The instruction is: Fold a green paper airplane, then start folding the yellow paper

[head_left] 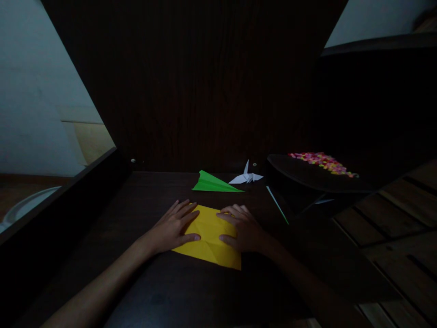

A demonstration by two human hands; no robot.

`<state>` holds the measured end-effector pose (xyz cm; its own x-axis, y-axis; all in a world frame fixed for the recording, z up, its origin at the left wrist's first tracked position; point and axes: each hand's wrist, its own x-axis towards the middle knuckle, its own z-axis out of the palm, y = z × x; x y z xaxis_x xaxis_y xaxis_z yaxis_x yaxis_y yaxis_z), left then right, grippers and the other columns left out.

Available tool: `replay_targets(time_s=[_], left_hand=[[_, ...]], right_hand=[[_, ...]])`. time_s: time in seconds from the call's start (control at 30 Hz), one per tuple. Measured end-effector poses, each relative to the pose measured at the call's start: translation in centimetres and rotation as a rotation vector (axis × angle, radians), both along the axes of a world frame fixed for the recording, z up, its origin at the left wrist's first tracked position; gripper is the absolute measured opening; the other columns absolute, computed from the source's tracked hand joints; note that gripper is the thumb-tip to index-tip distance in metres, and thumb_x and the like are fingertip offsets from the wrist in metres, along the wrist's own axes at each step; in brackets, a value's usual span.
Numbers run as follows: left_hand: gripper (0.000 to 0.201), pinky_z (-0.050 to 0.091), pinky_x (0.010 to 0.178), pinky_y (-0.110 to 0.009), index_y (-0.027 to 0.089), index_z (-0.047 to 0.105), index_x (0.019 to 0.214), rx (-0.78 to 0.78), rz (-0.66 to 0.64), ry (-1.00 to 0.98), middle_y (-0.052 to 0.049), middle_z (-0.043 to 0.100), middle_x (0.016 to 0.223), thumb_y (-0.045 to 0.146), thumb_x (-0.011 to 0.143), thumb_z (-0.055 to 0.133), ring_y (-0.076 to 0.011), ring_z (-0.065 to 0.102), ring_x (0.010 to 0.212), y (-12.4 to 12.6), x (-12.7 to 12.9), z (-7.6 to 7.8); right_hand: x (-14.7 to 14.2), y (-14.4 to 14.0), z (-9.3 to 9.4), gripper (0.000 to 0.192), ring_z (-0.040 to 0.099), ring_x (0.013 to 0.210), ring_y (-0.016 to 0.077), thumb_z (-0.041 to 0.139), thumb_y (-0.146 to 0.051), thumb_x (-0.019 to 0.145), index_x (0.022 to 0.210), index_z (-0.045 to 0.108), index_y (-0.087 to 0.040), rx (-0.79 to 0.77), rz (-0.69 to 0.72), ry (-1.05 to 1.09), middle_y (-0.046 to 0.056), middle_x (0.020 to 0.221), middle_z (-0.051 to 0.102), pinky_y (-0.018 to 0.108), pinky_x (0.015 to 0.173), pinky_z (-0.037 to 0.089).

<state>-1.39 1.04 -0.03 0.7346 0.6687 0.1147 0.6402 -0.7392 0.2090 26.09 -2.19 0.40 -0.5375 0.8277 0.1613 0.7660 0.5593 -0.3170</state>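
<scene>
A creased sheet of yellow paper lies on the dark wooden surface in front of me. My left hand rests on its left side, fingers stretched out and spread. On the right side of the sheet lies my right hand, its thumb apart from the other fingers, which bend slightly. Both palms cover parts of the paper's edges. Just beyond the sheet are a green paper plane and, beside its tip, a white origami crane.
A thin white and green strip lies right of the yellow paper. Farther right, a dark curved shelf carries a string of pink and yellow flowers. A tall dark panel rises behind, and a raised side board borders the left.
</scene>
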Motion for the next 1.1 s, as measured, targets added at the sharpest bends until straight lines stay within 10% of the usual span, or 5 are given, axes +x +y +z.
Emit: replay_targets(time_s=[0.17, 0.57, 0.83, 1.1], left_hand=[[0.045, 0.029, 0.111, -0.054, 0.025, 0.058, 0.13, 0.059, -0.11, -0.049, -0.01, 0.051, 0.142, 0.049, 0.094, 0.047, -0.032, 0.039, 0.135, -0.6, 0.6, 0.4], [0.083, 0.019, 0.114, -0.058, 0.025, 0.033, 0.147, -0.147, -0.21, -0.108, -0.012, 0.035, 0.152, 0.065, 0.08, 0.058, -0.0375, 0.023, 0.142, -1.4, 1.0, 0.5], [0.087, 0.016, 0.114, -0.059, 0.025, 0.024, 0.15, -0.071, -0.214, -0.1, -0.011, 0.025, 0.156, 0.064, 0.08, 0.058, -0.0363, 0.013, 0.145, -1.3, 1.0, 0.6], [0.104, 0.023, 0.114, -0.054, 0.024, -0.007, 0.152, 0.037, 0.091, -0.409, -0.016, 0.015, 0.158, 0.048, 0.083, 0.066, -0.0343, 0.015, 0.145, -0.9, 1.1, -0.1]], right_hand=[[-0.4, 0.2, -0.7, 0.05, 0.045, 0.118, 0.0306, 0.066, -0.032, 0.077, 0.125, 0.059, -0.017, -0.002, -0.085, 0.069, 0.013, 0.135, 0.054, 0.046, 0.097, 0.036], [-0.2, 1.2, -1.0, 0.021, 0.06, 0.087, 0.0204, 0.058, -0.017, 0.08, 0.1, 0.065, -0.019, -0.073, -0.105, 0.386, 0.006, 0.095, 0.066, 0.038, 0.086, 0.046], [0.9, 1.9, -1.2, 0.031, 0.062, 0.071, 0.0151, 0.067, -0.03, 0.072, 0.1, 0.065, -0.018, -0.53, -0.191, 0.787, 0.005, 0.096, 0.068, 0.027, 0.063, 0.048], [1.0, 2.6, -1.3, 0.046, 0.067, 0.076, 0.019, 0.075, -0.028, 0.064, 0.109, 0.063, -0.021, -0.57, -0.26, 1.112, 0.002, 0.082, 0.071, 0.03, 0.07, 0.05]])
